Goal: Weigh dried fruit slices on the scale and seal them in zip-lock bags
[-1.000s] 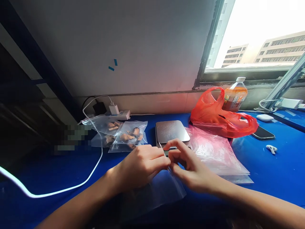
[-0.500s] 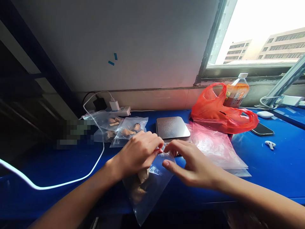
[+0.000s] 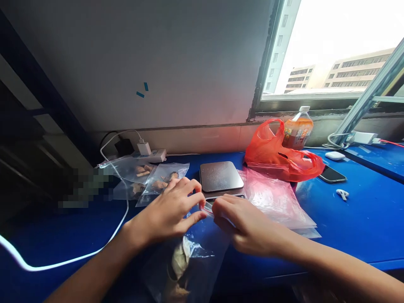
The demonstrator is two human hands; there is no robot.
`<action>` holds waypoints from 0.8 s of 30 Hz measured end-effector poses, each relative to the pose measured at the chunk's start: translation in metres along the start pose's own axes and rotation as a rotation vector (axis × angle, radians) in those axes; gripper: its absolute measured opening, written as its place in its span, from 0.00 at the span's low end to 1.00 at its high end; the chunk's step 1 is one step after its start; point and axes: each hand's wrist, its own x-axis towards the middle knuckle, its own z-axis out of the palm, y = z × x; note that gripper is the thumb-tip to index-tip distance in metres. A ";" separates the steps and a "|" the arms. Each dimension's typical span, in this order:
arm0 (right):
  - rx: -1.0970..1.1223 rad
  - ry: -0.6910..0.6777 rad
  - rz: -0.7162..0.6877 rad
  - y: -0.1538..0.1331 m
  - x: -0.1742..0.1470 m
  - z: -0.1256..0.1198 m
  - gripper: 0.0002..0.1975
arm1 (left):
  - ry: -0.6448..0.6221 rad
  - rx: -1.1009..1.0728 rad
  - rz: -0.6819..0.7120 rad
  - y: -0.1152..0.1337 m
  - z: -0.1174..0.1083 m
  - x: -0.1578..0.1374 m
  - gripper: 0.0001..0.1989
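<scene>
Right fingers (image 3: 221,206) have drawn together, pinching bag (image 3: 198,251) top; left fingers (image 3: 195,199) now parted, palm down.

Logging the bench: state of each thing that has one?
Front bag: holds brown pieces
Right hand: grip pinching that bag's edge
Left hand: grip open
Rear bags: lying, filled
Bag stack: flat
Scale: lying flat
Red bag: crumpled
Bottle: capped, upright
Phone: face up, screen dark
Plug: in power strip
Earbud: lying loose

The held bag (image 3: 198,252) blocks the near edge of the surface (image 3: 362,227) around its middle; the scale (image 3: 221,176) and red bag (image 3: 267,155) obstruct the far edge. A hand could pass right of the stacked bags (image 3: 279,204).
</scene>
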 end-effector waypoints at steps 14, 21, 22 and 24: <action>0.443 0.131 0.040 0.009 -0.008 -0.047 0.11 | -0.211 -0.745 0.011 -0.027 -0.049 -0.019 0.18; 0.501 0.185 0.331 0.017 -0.045 -0.029 0.16 | 0.371 -0.870 -0.014 -0.021 -0.080 -0.002 0.11; 0.531 0.147 0.334 0.017 -0.048 -0.024 0.16 | 0.445 -0.879 -0.002 -0.019 -0.088 0.005 0.09; 0.621 0.116 0.304 0.016 -0.050 -0.015 0.18 | 0.502 -0.923 0.008 -0.015 -0.100 0.023 0.11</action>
